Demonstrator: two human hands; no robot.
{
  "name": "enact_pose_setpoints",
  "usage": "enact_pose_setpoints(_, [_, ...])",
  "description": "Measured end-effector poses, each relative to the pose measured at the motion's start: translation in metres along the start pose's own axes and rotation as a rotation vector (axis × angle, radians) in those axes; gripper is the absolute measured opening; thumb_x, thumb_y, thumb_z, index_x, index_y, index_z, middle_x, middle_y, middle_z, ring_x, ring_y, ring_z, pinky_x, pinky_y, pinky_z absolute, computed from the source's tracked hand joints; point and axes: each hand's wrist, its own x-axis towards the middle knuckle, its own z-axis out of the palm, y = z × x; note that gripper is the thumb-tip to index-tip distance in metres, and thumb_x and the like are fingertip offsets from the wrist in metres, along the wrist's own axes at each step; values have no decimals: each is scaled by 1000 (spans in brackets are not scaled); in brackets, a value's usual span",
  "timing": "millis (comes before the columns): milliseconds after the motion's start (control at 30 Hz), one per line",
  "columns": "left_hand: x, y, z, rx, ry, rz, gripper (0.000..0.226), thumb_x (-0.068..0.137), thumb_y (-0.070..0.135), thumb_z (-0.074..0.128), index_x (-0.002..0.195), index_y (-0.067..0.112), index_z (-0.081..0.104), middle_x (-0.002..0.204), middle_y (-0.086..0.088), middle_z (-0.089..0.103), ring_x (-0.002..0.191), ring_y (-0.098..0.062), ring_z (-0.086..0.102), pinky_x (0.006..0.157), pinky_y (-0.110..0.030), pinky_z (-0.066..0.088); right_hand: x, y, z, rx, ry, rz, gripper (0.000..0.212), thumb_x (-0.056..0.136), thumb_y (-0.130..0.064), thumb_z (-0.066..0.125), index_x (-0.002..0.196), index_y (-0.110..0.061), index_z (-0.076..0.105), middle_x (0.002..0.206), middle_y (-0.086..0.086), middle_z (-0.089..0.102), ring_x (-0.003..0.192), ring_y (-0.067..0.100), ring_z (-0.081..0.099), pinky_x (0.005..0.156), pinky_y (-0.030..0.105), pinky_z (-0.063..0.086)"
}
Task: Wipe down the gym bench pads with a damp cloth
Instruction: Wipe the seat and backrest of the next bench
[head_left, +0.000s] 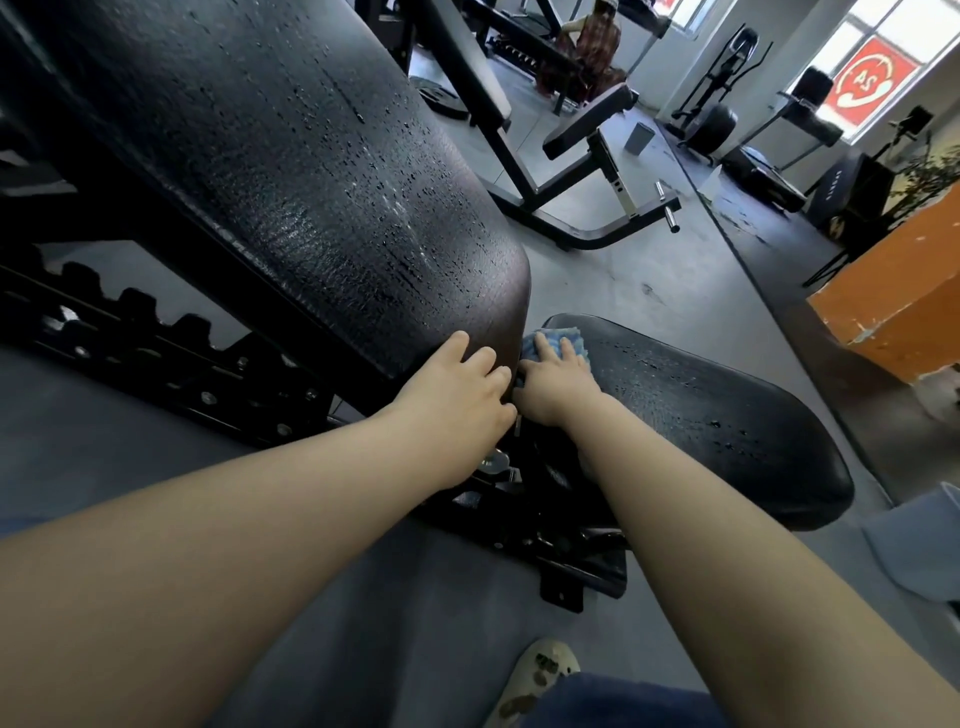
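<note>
A: Why is the left hand (457, 387) laid on the lower end of the long, black, textured vinyl back pad (311, 171)?

B: It is judged to be a bracing hold. The inclined pad is steadied, and perhaps the body is propped, while the wiping is done by the other hand. Nothing is gripped there: the fingers (485, 358) are spread and nearly straight, laid flat over the rounded corner of the pad.

A: And where is the crumpled light-blue damp cloth (558, 340) to be found?

B: Under and just beyond the fingertips (569, 345) of the right hand (556, 384), at the near end of the black, rounded vinyl seat pad (701, 410), right beside the gap between the two pads. That seam is probably being worked, since dirt is likely to gather there.

A: How is the cloth held?

B: It is pressed down rather than pinched. The right fingers are extended and only slightly bent, spread over the cloth; a blue edge is seen past the tips. Whether the thumb is tucked round the cloth cannot be told, as it is hidden by the left hand, which is touching or almost touching it.

A: Is progress shown?

B: Droplets are seen on both pads, so moisture has been applied; past the fingers, the far end of the seat pad appears to remain to be wiped dry.
</note>
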Motion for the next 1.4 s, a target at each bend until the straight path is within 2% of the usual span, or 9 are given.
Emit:
enact_pose_setpoints(267, [-2,3,-3,11,-26,-47,50,92,39,46,138,24,36,147,-8,31,133,-29,27,108,-47,18,-73,-14,19,-46,84,-169,47,93,-37,37,136,-21,50,159,7,8,144,37,3,116,47,8])
enact_pose_setpoints(433, [0,24,-1,-31,21,-70,63,93,34,42,146,15,14,150,-6,27,137,-25,25,108,-42,20,-115,1,52,-77,386,-380,50,75,-32,34,101,-14,73,131,19,55,116,48,51,95,56,45])
enact_pose_setpoints(533, [5,39,-2,-99,42,-53,69,93,34,43,148,17,6,150,-3,26,137,-22,25,107,-39,21,-127,25,67,-221,467,-466,45,80,-28,42,119,-24,66,133,17,54,118,44,52,98,50,43])
enact_pose_setpoints(667, [9,55,-2,-174,60,-27,70,89,35,48,147,19,11,148,1,29,134,-20,30,104,-36,25,-141,63,85,-270,607,-524,47,88,-28,48,135,-31,49,143,14,45,126,41,46,103,49,36])
enact_pose_setpoints(800, [12,69,-3,-224,85,2,63,88,29,47,143,17,19,146,1,32,133,-19,33,103,-35,28,-161,108,98,-292,667,-458,46,90,-22,46,135,-31,46,144,14,44,130,40,42,107,50,36])
enact_pose_setpoints(967, [14,74,-3,-258,58,19,66,86,26,51,144,19,21,152,2,26,136,-18,29,105,-35,27,-187,156,116,-195,669,-179,51,88,-23,49,138,-27,38,146,17,38,133,43,33,109,53,29])
enact_pose_setpoints(1133, [17,76,0,-256,21,47,56,84,21,50,137,21,32,144,4,35,130,-18,38,102,-33,32,-185,108,119,333,804,225,49,93,-29,39,139,-13,45,150,20,31,139,45,19,111,56,25])
enact_pose_setpoints(1233, [22,76,-3,-285,25,22,50,83,21,49,132,22,40,136,3,43,124,-18,43,99,-33,34,-166,52,114,512,882,260,45,91,-27,40,132,-13,53,149,21,33,139,45,13,113,55,17])
enact_pose_setpoints(1400, [30,79,-4,-333,32,-34,44,82,21,48,125,21,46,128,2,49,119,-20,47,94,-33,34,-158,42,111,345,859,131,44,90,-35,44,128,-18,58,141,16,47,135,40,29,111,51,18])
